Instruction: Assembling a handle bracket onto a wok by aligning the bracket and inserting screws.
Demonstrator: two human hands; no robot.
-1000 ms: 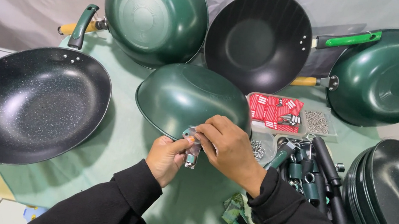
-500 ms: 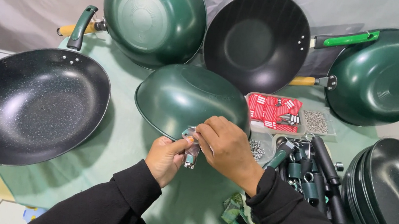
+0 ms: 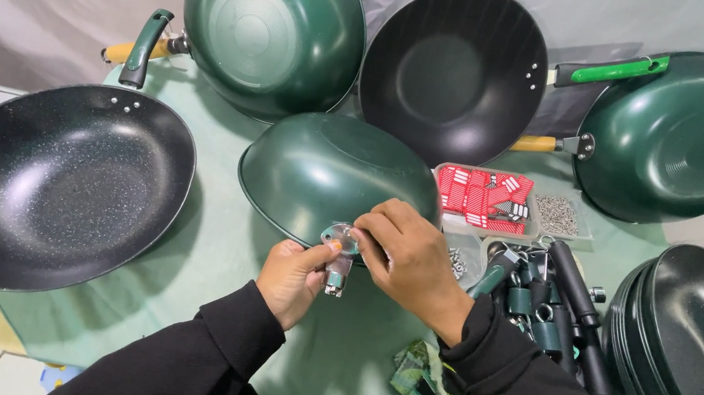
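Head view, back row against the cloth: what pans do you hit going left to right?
Upturned green pan with green-and-wood handle → black pan showing its inside → upturned green pan with bright green handle. In front of them, both hands hold a small metal bracket at the middle pan.

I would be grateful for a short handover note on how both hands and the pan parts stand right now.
Left hand: pinches the small metal handle bracket from below.
Right hand: fingers on the bracket's top, at the rim of the upside-down dark green wok.
Parts: black and green handles lie right of the hands.
Done: bracket held at the rim.
Left: this wok has no handle yet.
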